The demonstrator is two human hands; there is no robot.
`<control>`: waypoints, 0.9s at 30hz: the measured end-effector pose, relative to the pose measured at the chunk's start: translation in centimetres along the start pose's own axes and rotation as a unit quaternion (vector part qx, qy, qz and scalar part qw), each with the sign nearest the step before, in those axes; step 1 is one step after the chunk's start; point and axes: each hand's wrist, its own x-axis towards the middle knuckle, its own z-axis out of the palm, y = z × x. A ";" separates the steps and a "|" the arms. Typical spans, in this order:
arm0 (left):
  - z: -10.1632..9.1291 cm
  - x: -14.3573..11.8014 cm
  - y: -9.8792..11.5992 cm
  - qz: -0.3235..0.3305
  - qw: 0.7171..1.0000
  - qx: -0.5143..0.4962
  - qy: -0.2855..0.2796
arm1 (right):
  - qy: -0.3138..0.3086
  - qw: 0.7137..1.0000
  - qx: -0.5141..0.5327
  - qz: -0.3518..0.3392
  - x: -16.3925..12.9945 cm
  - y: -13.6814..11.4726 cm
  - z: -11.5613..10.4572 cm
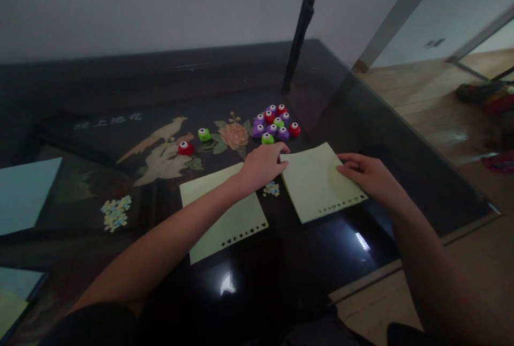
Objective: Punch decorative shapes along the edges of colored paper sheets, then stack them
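Two hands (263,166) (367,174) flat, grip released, on paper sheet (317,182) edges, bare tabletop (321,249) nearer.

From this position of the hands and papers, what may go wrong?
1. The left hand lies beside the small pile of punched bits; a sweep may scatter them.
2. The right hand presses the right yellow sheet near the table edge; it might slide off.
3. The punch cluster sits close ahead and could get knocked.
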 end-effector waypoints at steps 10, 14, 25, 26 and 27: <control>0.3 -0.3 -0.1 0.002 1.000 0.016 -0.006 | 0.009 0.999 -0.040 0.003 -0.5 -0.7 0.3; 0.2 -0.3 -0.1 0.005 1.000 0.018 -0.008 | 0.018 0.998 -0.059 -0.003 -0.6 -0.8 0.4; 0.4 -0.4 -0.3 0.040 0.996 0.076 -0.002 | 0.025 0.987 -0.149 -0.048 -0.5 -1.0 0.7; 0.4 -0.4 -0.4 0.041 0.996 0.077 -0.002 | 0.030 0.985 -0.162 -0.054 -0.5 -1.1 0.8; 0.4 -0.4 -0.4 0.040 0.996 0.078 -0.003 | 0.033 0.983 -0.173 -0.059 -0.6 -1.2 0.8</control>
